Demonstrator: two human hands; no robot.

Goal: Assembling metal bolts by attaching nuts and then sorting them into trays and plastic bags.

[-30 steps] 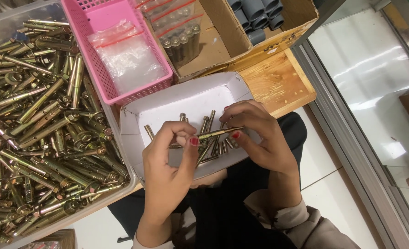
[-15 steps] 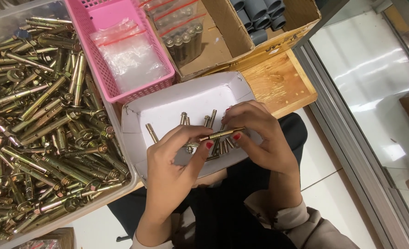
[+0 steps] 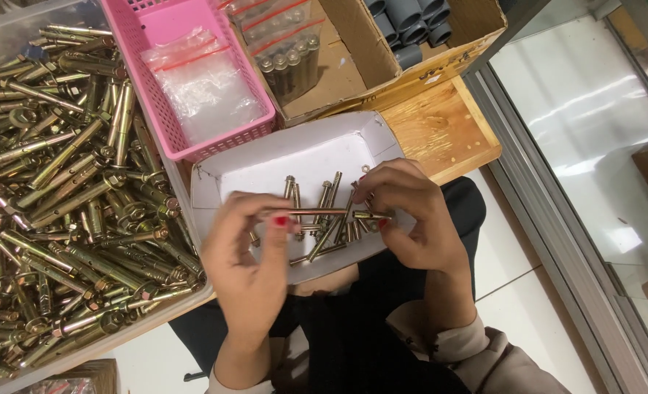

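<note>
Brass-coloured anchor bolt (image 3: 317, 212) held level across the white cardboard tray (image 3: 265, 168), pinched at both ends. Left hand (image 3: 247, 266) closed on its left end, thumb and fingertips nipped around the shaft, red-painted nail showing on top. Right hand (image 3: 411, 219) closed on the right end, fingers curled over, thumb underneath, also a red nail. Bolt sits just above a small loose batch of bolts (image 3: 324, 219) lying in the tray, mostly pointing up-down, some crossing each other; cannot tell if the held bolt touches them. Tray rests on the person's lap, near edge under the hands, far edge against the pink plastic basket (image 3: 152, 95). Basket holds clear zip bags (image 3: 200, 87) with red strips. Left of tray and basket, a big clear bin (image 3: 17, 29) heaped with the same kind of bolts (image 3: 61, 204), all jumbled. Behind the tray, an open cardboard box (image 3: 477, 36) with bagged bolts (image 3: 291, 62) and grey plastic tubes (image 3: 408, 18) in its far corner. Box stands on a wooden board (image 3: 444, 131). Light sleeves (image 3: 441, 343) at the wrists, dark clothing below, pale tiled floor (image 3: 579, 102) to the right.
</note>
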